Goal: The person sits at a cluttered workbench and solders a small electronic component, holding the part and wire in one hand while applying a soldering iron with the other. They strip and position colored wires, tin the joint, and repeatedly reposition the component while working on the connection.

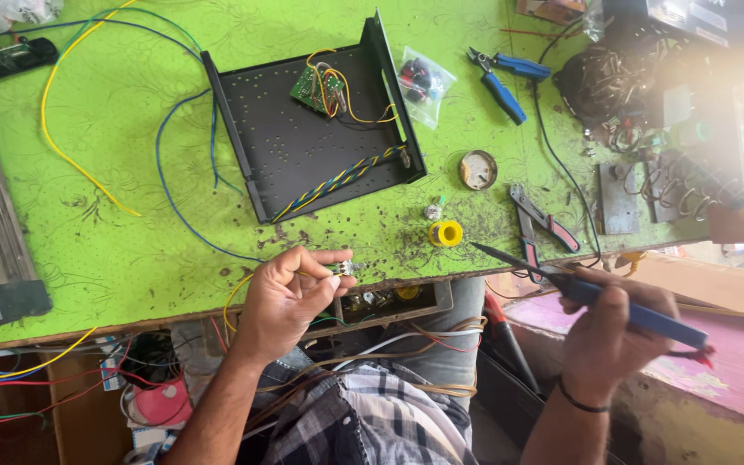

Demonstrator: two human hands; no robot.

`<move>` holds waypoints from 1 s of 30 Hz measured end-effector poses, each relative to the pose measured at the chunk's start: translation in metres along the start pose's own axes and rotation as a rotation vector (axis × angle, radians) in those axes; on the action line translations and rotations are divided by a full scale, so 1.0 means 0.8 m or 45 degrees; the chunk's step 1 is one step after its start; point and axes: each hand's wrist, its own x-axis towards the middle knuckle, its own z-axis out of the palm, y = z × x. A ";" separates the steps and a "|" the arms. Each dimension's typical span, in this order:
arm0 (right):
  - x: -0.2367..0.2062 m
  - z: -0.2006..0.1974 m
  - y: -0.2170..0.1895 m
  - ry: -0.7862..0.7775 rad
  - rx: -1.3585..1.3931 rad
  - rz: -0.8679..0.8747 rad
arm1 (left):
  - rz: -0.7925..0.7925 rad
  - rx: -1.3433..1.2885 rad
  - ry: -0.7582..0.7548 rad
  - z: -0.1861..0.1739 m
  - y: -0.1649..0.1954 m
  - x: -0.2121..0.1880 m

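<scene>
2 hands work: left hand [282,297] fingers pinch a small component [344,269]; right hand [613,331] fingers grip a soldering iron [596,297].

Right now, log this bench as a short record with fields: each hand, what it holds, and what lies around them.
left hand: pinches a small component with wires, above the table edge
right hand: grips a blue soldering iron, tip pointing left
table: green, stained surface
near the tip: yellow solder spool
centre: black metal chassis holding a green circuit board
tools: blue pliers, red-handled cutters
loose wires: yellow wire at left
</scene>
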 end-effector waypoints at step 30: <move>0.000 0.009 0.015 -0.079 0.020 0.054 | -0.041 0.040 0.010 0.003 0.002 0.000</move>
